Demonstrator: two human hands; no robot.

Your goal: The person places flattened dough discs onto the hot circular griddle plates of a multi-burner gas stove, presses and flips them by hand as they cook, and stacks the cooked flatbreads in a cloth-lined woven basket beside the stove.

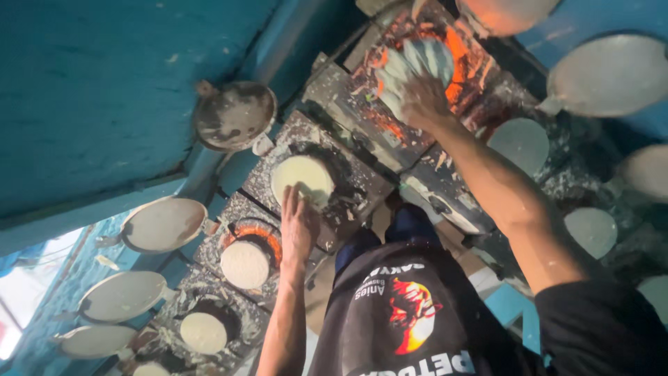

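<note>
Left hand rested flat, fingers spread, touching a soft pale flatbread; right hand gripped a floppy white cloth. Fragile-looking bread, best lifted by its edge.

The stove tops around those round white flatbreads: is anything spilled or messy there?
Yes. The dark stove surface is spattered with pale batter flecks around the round white flatbread that the left hand touches. The right hand reaches over an orange-glowing burner. Nothing looks broken.

Batter-spattered stove counter with 3 round white flatbreads over glowing burners.
</note>
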